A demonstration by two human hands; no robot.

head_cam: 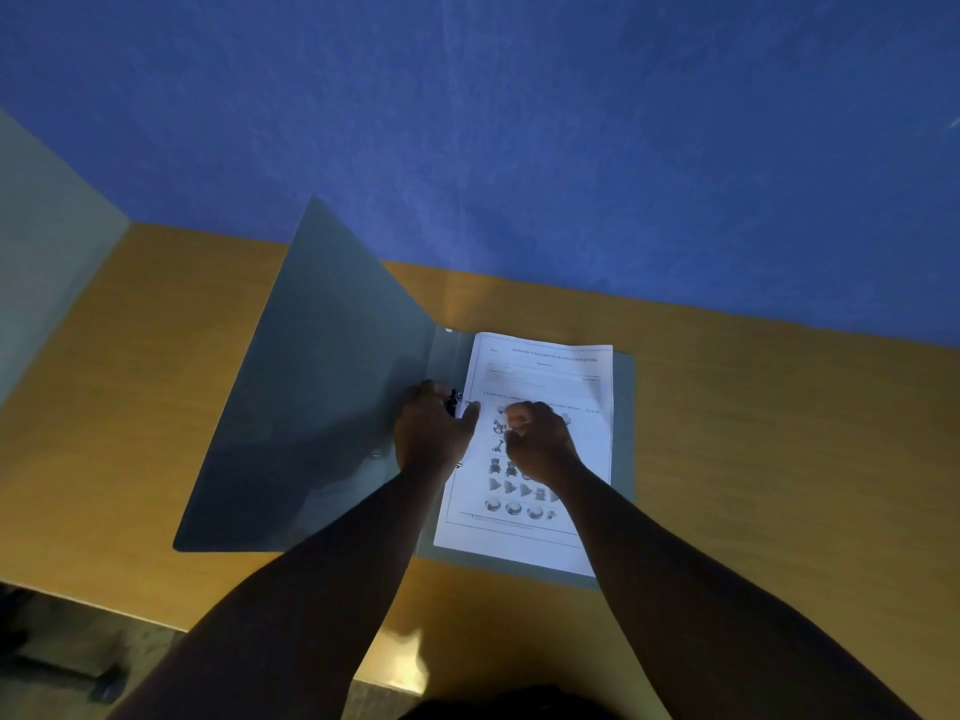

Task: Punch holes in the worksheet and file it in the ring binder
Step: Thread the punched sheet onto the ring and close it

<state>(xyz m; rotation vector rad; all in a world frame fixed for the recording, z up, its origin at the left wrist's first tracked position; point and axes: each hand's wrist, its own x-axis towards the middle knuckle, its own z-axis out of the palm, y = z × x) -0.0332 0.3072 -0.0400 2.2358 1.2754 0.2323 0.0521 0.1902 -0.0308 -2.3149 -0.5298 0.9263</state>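
**Worksheet lying in the open ring binder, both hands at its rings**

While a blue wall (pixel 571 122) fills the upper view, a wooden tabletop (pixel 779 433) carries an open grey ring binder (pixel 311 407), its left cover raised at a tilt. The printed worksheet (pixel 550 366) lies on the binder's right half. The left hand (pixel 428 433) curls its fingers around the ring mechanism (pixel 451 402). The right hand (pixel 540 441) rests on the sheet, fingers curled; whether they pinch the paper cannot be told.

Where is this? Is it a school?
Maybe a classroom or study room, but I can't be sure: a wooden desk against a blue wall, an open grey ring binder, and a printed worksheet.
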